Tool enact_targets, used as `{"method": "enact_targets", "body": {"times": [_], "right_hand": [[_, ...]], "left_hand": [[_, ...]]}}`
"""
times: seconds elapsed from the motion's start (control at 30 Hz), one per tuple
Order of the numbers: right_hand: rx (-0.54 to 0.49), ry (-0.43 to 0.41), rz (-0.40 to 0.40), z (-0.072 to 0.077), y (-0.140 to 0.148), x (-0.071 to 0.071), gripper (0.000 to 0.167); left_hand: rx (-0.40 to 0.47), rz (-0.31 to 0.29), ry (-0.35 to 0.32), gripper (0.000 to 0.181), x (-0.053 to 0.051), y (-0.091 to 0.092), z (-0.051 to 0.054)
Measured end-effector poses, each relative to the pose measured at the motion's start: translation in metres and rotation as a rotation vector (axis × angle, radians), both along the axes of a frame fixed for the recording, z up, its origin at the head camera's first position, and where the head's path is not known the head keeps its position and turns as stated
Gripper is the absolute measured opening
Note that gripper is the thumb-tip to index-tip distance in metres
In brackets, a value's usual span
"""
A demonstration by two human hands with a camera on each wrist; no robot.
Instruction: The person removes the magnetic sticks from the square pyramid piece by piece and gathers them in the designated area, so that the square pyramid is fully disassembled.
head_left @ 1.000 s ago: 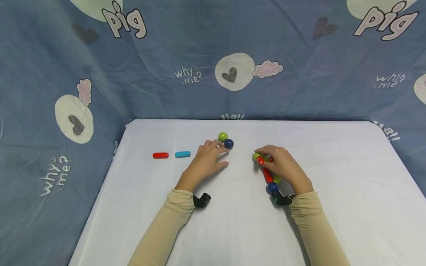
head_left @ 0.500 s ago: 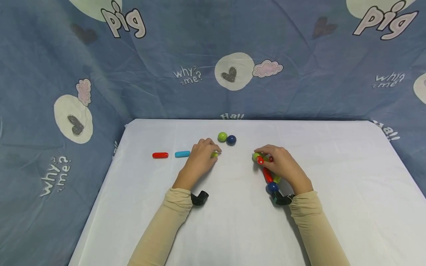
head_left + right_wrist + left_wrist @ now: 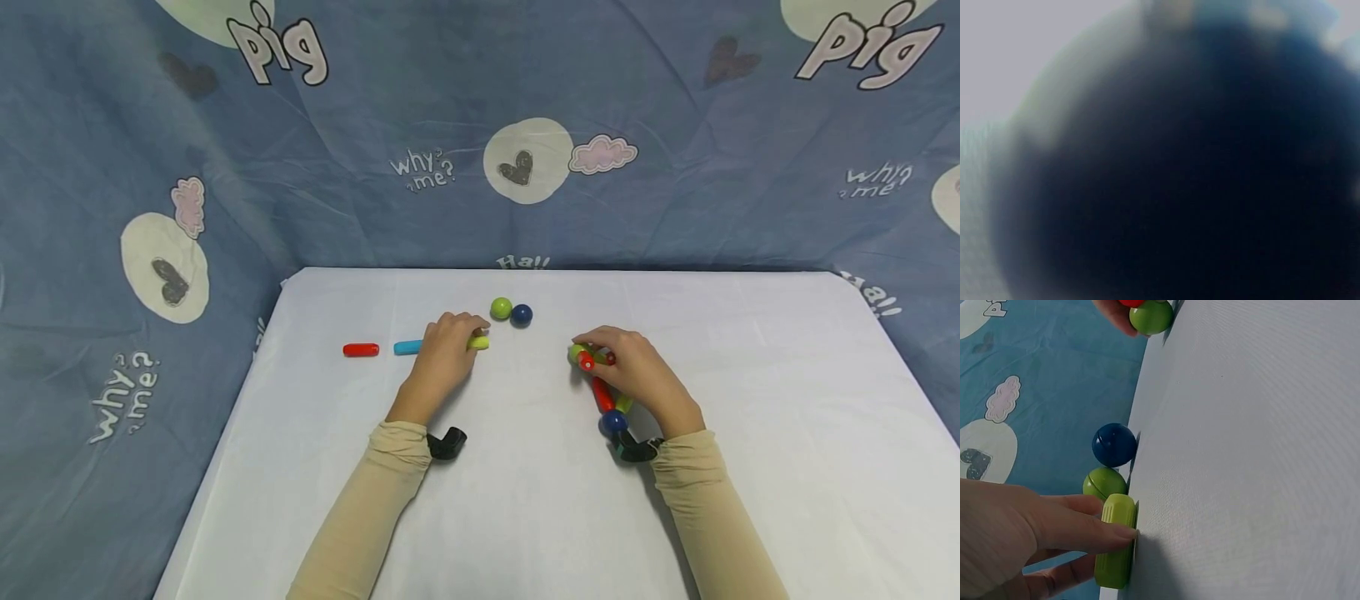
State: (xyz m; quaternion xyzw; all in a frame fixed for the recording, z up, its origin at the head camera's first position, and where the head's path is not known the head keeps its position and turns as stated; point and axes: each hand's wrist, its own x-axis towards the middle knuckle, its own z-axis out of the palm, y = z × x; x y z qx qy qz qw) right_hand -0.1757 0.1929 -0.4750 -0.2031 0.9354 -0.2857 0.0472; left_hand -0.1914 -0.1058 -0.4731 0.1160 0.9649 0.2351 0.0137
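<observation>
Pinching the green stick (image 3: 480,342), the left hand (image 3: 442,354) sits, in the head view, just beside the blue stick (image 3: 407,347), with the red stick (image 3: 362,350) farther left on the worktop (image 3: 525,517). The right hand (image 3: 637,371) grips a cluster (image 3: 602,395) of joined sticks and balls. Beyond and between the hands, a lime ball (image 3: 501,308) touches a navy ball (image 3: 521,316).

From the left wrist, the green stick is held between the fingers, near the lime ball.

From the right wrist, a blurred dark shape (image 3: 1197,187) fills most of the view; the hand's grip cannot be told there.
</observation>
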Motion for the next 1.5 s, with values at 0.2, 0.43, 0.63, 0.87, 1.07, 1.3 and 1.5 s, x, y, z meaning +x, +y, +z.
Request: {"method": "enact_targets", "body": {"times": [0.2,0.43,0.63,0.87,1.07,1.3,1.5], "right_hand": [[0.000,-0.003,0.002,0.000,0.000,0.000,0.040],[-0.038,-0.056,-0.014,-0.001,-0.001,0.000,0.040],[-0.076,-0.096,0.005,-0.002,-0.007,0.000,0.034],[-0.071,-0.035,0.058,-0.003,-0.011,0.001,0.034],[-0.091,0.010,0.096,-0.005,-0.012,0.003,0.034],[-0.112,-0.011,0.094,-0.002,-0.015,0.004,0.033],[-0.126,-0.034,0.077,-0.002,-0.017,0.004,0.031]], "left_hand": [[0.000,-0.013,-0.007,0.039,0.000,-0.001,0.000],[0.008,-0.032,0.004,0.040,-0.001,-0.001,0.000],[0.053,-0.071,0.062,0.040,0.002,0.007,0.004],[0.099,-0.331,0.095,0.053,0.022,0.037,0.013],[0.094,-0.612,0.080,0.059,0.039,0.056,0.014],[0.058,-0.577,0.120,0.040,0.041,0.060,0.015],[0.116,-0.460,0.118,0.019,0.036,0.055,0.017]]}}
